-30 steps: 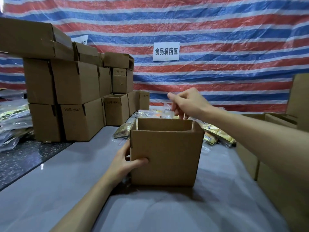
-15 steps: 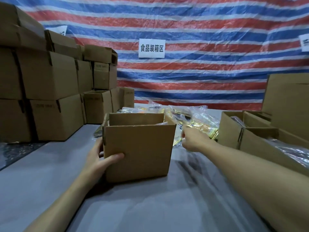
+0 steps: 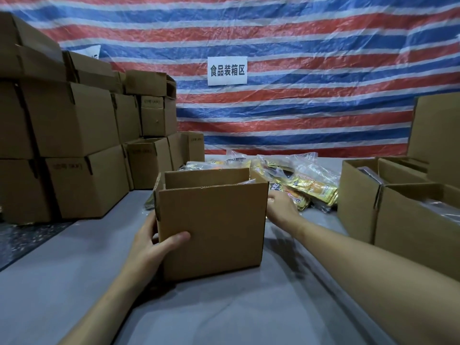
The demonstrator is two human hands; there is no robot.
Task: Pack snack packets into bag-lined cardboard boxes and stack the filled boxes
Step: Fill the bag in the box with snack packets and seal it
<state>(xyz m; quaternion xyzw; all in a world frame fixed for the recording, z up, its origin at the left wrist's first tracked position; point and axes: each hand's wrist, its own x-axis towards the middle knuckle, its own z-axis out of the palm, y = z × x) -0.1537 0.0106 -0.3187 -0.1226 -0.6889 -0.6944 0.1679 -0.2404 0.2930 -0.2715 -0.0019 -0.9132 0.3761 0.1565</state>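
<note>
We see the left hand [image 3: 154, 247] clamped on the near left corner of an open cardboard box [image 3: 211, 230]. Its thumb lies across the front face and its fingers wrap round the left side. The box stands upright on the grey table [image 3: 224, 312], in the middle of the view, and its front wall hides the inside from us.

The right hand [image 3: 282, 207] is just beside the box's right wall, low over the table. It points toward the heap of snack packets [image 3: 313, 188] lying behind and to the right of the box. Its fingertips are blurred and partly behind the box edge, so we cannot tell whether they are closed on anything (or whether they touch a packet). The packets are yellow and black, some under clear plastic.

At the left, closed boxes [image 3: 74, 125] are stacked 3 high. On the right stand 2 open boxes [image 3: 358, 195], touching each other, with clear plastic showing in the nearer one. Behind everything hangs a red, white and blue striped tarpaulin [image 3: 311, 115] with a white sign [image 3: 227, 70] of 5 Chinese characters.
</note>
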